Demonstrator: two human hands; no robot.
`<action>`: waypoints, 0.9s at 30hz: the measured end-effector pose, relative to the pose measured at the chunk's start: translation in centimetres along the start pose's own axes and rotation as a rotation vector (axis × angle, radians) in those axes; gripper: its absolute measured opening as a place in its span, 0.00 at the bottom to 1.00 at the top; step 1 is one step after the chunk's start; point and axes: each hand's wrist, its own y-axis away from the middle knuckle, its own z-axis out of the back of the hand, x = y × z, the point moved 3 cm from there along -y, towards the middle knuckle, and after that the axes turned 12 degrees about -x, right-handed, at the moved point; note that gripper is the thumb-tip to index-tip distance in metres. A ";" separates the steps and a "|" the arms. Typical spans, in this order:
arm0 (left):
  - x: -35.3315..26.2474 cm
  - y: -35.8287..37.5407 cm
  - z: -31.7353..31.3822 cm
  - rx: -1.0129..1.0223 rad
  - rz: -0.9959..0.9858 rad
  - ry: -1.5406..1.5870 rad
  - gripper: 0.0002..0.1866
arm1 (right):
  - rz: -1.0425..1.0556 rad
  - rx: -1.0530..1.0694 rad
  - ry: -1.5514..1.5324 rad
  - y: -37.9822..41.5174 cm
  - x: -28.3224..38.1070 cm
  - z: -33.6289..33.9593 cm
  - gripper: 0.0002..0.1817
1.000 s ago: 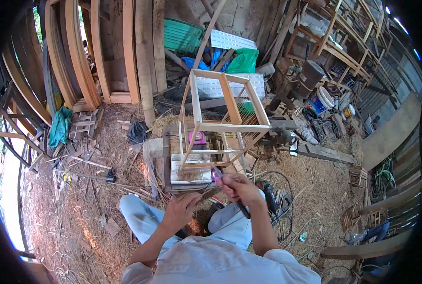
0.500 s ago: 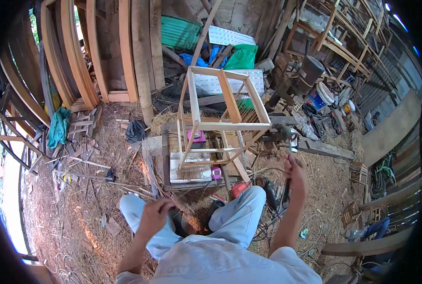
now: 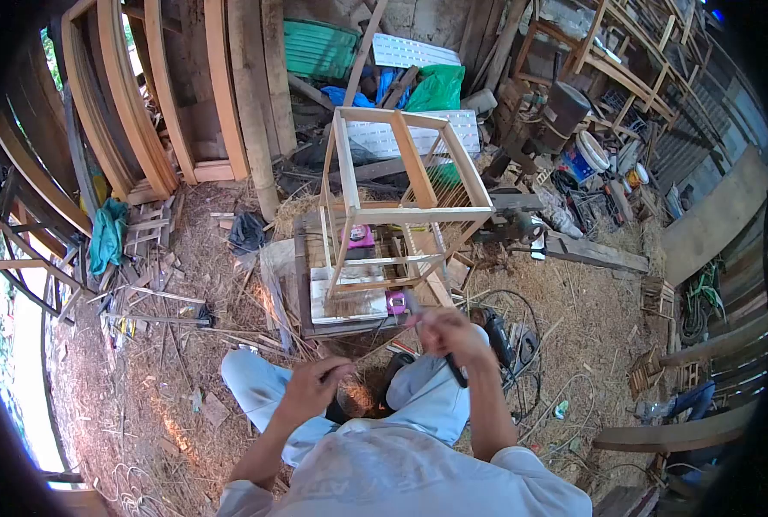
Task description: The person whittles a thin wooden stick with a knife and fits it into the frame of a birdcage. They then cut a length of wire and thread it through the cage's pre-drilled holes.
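My right hand (image 3: 455, 336) is closed around a hammer (image 3: 460, 376). The dark grip sticks out below the fist, and the head end is blurred near the table's front edge. My left hand (image 3: 313, 388) is held over my lap, thumb and fingers drawn together; whatever may be between them is too small to make out. In front of both hands, a box-shaped wooden frame (image 3: 427, 216) stands on a low work table (image 3: 349, 329), with a browner slat (image 3: 412, 159) across its top. Two pink objects, one farther back (image 3: 360, 235) and one near the front (image 3: 395, 302), lie on the table.
A black power tool (image 3: 500, 345) with a cable lies on the ground right of my knee. Wood scraps and shavings cover the floor. Tall wooden frames (image 3: 220, 95) lean at the left; buckets (image 3: 591, 153) and a green sheet (image 3: 436, 88) are at the back.
My right hand has swung left and inward with the hammer, from beside the frame to over my knee. My left hand has shifted slightly right. The view has moved a little.
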 end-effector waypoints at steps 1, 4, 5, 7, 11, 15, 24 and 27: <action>0.4 0.3 0.7 -0.015 0.054 -0.029 0.07 | 0.093 -0.149 -0.037 -0.8 0.0 2.6 0.15; 2.7 1.2 4.2 -0.083 0.041 -0.076 0.06 | 0.158 -0.360 -0.196 -1.2 0.9 9.9 0.16; 3.4 1.2 4.6 -0.112 0.094 -0.086 0.05 | 0.125 -0.328 -0.114 -0.8 1.9 10.2 0.17; 3.0 0.6 3.8 -0.142 0.058 -0.003 0.05 | 0.079 -0.291 -0.032 0.2 2.3 8.8 0.17; 1.4 -1.7 0.4 -0.098 0.040 0.021 0.08 | -0.155 0.065 -0.150 0.9 -1.3 1.4 0.17; 1.6 -2.8 -1.9 -0.042 0.090 -0.032 0.09 | -0.163 0.117 -0.184 1.3 -1.2 -3.0 0.19; 1.2 -1.7 -1.4 -0.053 -0.082 -0.018 0.07 | -0.049 0.020 -0.088 -1.0 -1.2 -1.5 0.15; 2.0 -0.5 -0.1 0.082 0.052 -0.034 0.05 | -0.034 -0.138 0.005 -1.5 -1.6 2.0 0.13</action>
